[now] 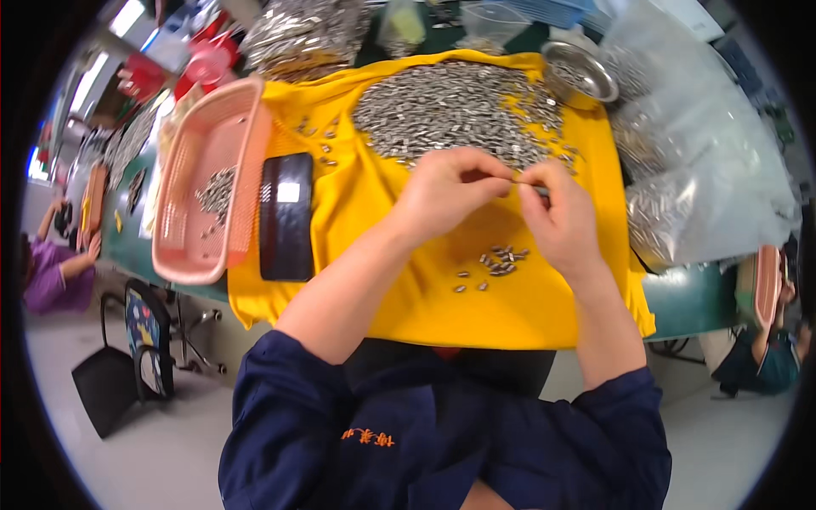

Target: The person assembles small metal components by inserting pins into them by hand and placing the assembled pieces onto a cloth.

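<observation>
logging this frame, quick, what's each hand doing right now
Left hand: pinched shut on a small metal piece.
Right hand: pinched shut on the same piece.

Looks like a small-parts assembly workshop: a bench (697,297) heaped with tiny metal pieces (459,106), clear bags of parts (680,212), pink sorting trays (208,183), other workers (55,272) nearby.

Tiny part pinched btwn left hand (446,191) & right hand (557,217) mostly hidden by fingers. Far clear bags (705,153) blurred; contents unclear.
</observation>
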Demonstrator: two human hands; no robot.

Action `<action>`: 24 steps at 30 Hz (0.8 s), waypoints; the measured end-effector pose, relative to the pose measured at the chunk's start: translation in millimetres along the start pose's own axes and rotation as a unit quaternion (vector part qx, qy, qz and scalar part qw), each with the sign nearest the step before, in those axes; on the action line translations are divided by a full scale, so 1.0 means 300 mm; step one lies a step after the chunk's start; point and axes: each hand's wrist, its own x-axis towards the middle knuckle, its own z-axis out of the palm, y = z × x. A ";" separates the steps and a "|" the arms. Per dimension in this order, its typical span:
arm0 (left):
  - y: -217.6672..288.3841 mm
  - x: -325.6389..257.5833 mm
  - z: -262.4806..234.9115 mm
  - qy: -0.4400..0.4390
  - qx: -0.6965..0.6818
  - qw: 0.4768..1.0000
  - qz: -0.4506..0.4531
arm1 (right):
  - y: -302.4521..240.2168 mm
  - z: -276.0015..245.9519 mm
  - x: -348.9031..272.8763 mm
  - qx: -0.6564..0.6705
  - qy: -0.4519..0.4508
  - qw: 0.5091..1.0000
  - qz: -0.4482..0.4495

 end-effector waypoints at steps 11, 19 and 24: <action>0.006 0.010 0.067 0.005 -0.047 0.999 -0.017 | 0.007 -0.059 -0.043 -0.002 0.013 0.998 0.055; 0.004 0.010 0.038 -0.030 -0.139 0.990 -0.020 | 0.011 -0.059 -0.032 0.082 0.030 0.995 0.039; 0.000 0.007 0.044 -0.044 -0.147 0.988 -0.008 | 0.020 -0.059 -0.033 0.103 0.011 0.994 0.045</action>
